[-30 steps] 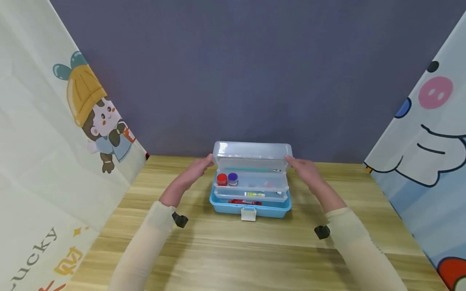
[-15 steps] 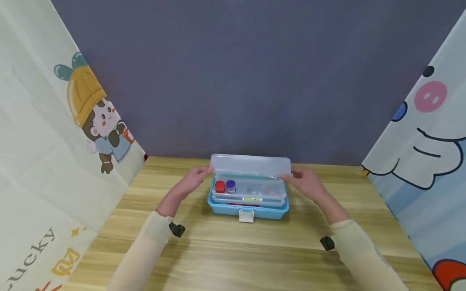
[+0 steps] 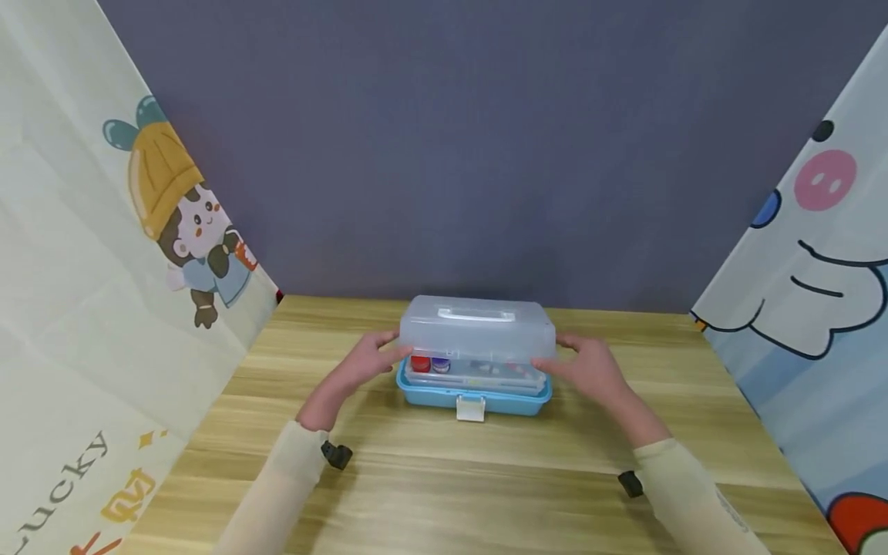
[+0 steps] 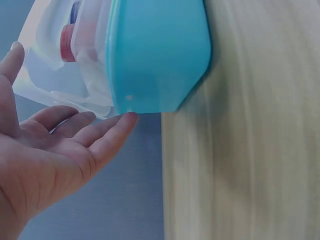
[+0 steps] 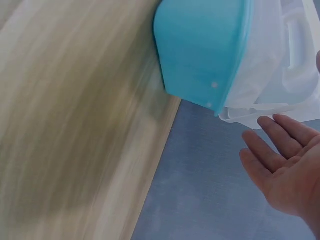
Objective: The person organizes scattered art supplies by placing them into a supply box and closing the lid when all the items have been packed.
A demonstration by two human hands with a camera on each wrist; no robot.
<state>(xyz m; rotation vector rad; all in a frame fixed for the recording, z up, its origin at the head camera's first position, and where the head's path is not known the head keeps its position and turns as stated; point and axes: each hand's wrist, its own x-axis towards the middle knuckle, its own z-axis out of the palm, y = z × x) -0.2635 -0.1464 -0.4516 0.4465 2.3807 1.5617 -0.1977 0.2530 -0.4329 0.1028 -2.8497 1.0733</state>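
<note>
A light blue box base (image 3: 430, 398) with a white latch (image 3: 470, 408) stands on the table, its translucent lid (image 3: 479, 338) tilted partway down over it. Under the lid a clear tray (image 3: 496, 373) holds a red-capped jar (image 3: 420, 364) and a purple-capped jar (image 3: 440, 365). At the lid's left end my left hand (image 3: 364, 362) touches it, thumb toward the front edge. My right hand (image 3: 590, 370) does likewise at the right end. Both wrist views show fairly straight, spread fingers (image 4: 112, 137) beside the lid. Much of the tray is hidden by the lid.
The wooden table (image 3: 444, 478) ends at a dark grey backdrop (image 3: 472, 154) just behind the box. Cartoon-printed white cloth (image 3: 83, 293) hangs at the left, and another printed cloth (image 3: 832, 324) at the right.
The lid has swung forward and down from raised, covering the upper trays, which have folded lower into the base. Both hands have moved down and toward me with it.
</note>
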